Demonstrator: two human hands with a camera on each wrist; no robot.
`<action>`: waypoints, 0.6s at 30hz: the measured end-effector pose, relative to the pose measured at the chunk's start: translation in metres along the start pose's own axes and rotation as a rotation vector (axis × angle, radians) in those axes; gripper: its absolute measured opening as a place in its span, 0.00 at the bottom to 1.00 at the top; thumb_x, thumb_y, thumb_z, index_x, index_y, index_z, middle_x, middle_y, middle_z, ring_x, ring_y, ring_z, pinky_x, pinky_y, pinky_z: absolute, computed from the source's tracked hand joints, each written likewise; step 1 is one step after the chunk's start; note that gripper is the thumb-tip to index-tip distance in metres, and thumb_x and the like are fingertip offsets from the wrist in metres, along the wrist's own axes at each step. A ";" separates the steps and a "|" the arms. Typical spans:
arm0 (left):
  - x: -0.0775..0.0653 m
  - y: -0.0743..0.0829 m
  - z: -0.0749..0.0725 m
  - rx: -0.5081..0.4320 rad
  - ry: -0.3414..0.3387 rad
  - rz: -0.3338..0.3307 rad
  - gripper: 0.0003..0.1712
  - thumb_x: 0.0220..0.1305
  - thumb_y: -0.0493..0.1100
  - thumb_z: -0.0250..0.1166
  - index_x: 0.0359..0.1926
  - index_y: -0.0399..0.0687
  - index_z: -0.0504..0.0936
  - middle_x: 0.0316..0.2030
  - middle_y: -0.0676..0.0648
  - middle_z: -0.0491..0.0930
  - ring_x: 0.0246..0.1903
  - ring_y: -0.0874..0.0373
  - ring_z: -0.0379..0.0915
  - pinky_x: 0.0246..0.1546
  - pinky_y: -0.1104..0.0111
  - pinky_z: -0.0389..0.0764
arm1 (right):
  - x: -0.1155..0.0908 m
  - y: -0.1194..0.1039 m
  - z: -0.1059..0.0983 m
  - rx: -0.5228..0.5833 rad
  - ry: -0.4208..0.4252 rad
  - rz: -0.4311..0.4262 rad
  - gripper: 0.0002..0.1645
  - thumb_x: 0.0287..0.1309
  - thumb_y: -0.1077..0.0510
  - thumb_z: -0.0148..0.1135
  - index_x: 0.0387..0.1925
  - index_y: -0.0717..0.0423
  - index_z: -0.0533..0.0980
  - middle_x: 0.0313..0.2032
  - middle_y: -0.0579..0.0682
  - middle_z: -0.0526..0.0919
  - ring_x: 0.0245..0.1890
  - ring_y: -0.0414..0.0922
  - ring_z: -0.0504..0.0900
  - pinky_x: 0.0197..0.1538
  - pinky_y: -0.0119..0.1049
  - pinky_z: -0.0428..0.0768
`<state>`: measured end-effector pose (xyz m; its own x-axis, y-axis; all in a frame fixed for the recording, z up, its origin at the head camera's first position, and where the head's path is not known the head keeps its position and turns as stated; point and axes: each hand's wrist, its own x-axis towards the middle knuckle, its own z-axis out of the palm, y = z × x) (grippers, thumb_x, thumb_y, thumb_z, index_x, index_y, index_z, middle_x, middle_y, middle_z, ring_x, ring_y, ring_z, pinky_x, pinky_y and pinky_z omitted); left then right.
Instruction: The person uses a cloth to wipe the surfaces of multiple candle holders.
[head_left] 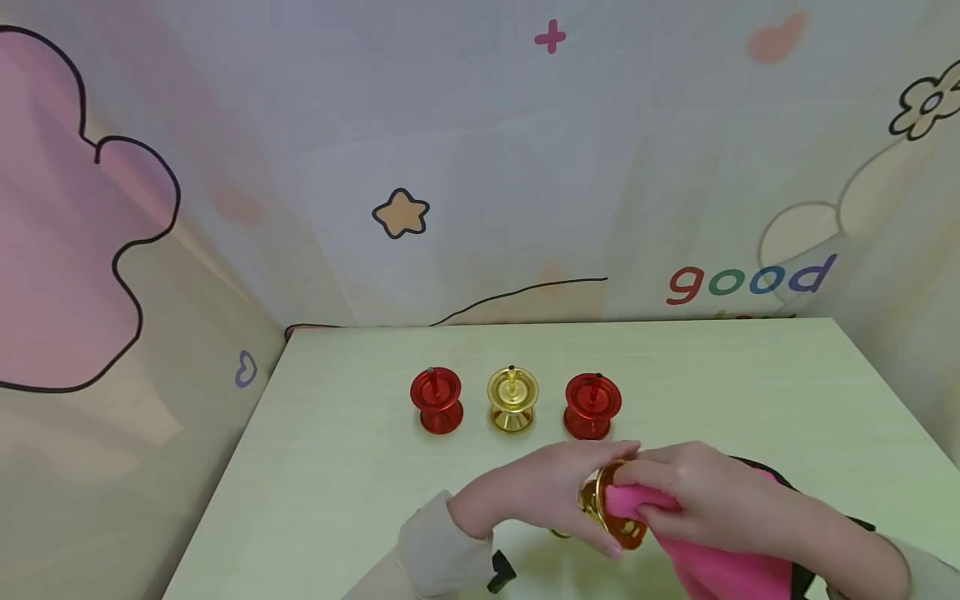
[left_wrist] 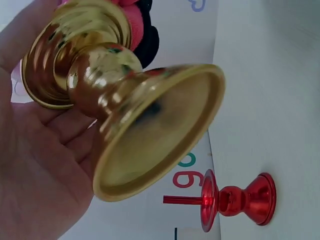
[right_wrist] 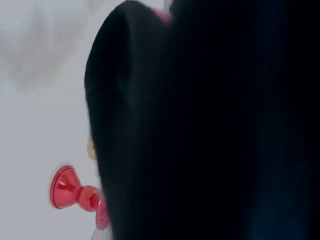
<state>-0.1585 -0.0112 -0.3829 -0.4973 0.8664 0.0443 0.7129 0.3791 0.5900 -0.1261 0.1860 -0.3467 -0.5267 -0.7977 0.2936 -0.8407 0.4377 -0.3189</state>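
Observation:
My left hand [head_left: 551,483] grips a shiny gold candle holder [head_left: 630,536], tipped on its side with its dish toward my right hand [head_left: 712,496]. That hand pinches a bunched pink cloth [head_left: 731,568] with black edging and presses it into the dish. From the left wrist view, the holder's flared base [left_wrist: 165,135] faces the camera and the palm lies beside its stem. Dark cloth [right_wrist: 200,125] fills most of the right wrist view and hides the right fingers there.
Behind my hands stand a red candle holder [head_left: 439,419], a gold one [head_left: 512,419] and another red one [head_left: 588,427] in a row. A gold rim [head_left: 561,533] peeks out under my left hand. The pale table [head_left: 337,467] meets a printed backdrop [head_left: 487,125].

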 end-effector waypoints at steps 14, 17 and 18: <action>0.005 -0.003 0.033 0.748 0.811 0.214 0.50 0.36 0.66 0.67 0.55 0.38 0.68 0.51 0.46 0.74 0.54 0.55 0.67 0.60 0.67 0.63 | 0.001 0.012 -0.004 0.325 0.036 0.480 0.19 0.51 0.58 0.60 0.46 0.58 0.73 0.26 0.44 0.79 0.14 0.29 0.70 0.18 0.27 0.72; 0.005 -0.003 0.035 0.687 0.715 0.190 0.54 0.36 0.69 0.65 0.59 0.37 0.64 0.54 0.47 0.71 0.56 0.56 0.64 0.62 0.68 0.59 | -0.002 0.013 -0.002 0.357 -0.017 0.448 0.18 0.52 0.58 0.60 0.46 0.59 0.73 0.27 0.43 0.80 0.15 0.29 0.70 0.18 0.27 0.72; 0.004 -0.002 0.034 0.620 0.633 0.166 0.57 0.36 0.69 0.65 0.61 0.38 0.61 0.55 0.47 0.69 0.58 0.57 0.62 0.63 0.68 0.57 | -0.002 0.013 -0.002 0.354 -0.040 0.421 0.17 0.52 0.57 0.60 0.45 0.58 0.74 0.27 0.42 0.79 0.16 0.28 0.70 0.19 0.26 0.72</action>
<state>-0.1452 0.0025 -0.4112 -0.4126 0.6543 0.6337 0.8474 0.5309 0.0036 -0.1361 0.1945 -0.3498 -0.7975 -0.6018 0.0431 -0.4608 0.5614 -0.6874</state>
